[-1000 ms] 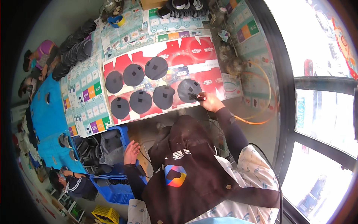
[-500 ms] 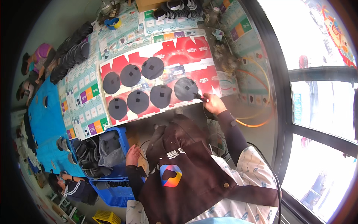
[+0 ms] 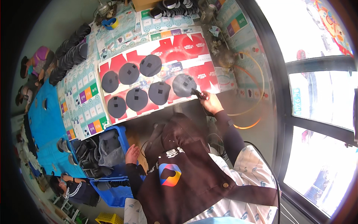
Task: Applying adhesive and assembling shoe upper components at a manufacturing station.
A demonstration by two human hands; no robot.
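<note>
My right hand [image 3: 212, 103] grips a small dark spray gun [image 3: 200, 94] at the near right edge of a red and white printed cardboard sheet [image 3: 205, 77]. The nozzle points at a round dark-grey piece [image 3: 184, 85], whose surface looks pale and misted. Several more such discs lie in two rows to its left, among them a near-row disc [image 3: 159, 93] and a far-row disc [image 3: 129, 73]. Each carries a small black square patch. Below the table edge, my left hand [image 3: 132, 154] hangs in front of the apron, fingers loosely apart and holding nothing.
An orange-yellow hose [image 3: 257, 121] loops at the right, beside the window. Blue crates [image 3: 121, 140] with dark pieces stand at the left. Stacked dark pieces [image 3: 71, 56] line the far left; a blue and yellow cup [image 3: 110, 24] sits farther back. Other people work beyond a blue-covered table [image 3: 48, 123].
My right hand and the spray gun have shifted slightly left and toward the disc, which shows more pale mist. The whole view has tilted a little; my left hand stays low.
</note>
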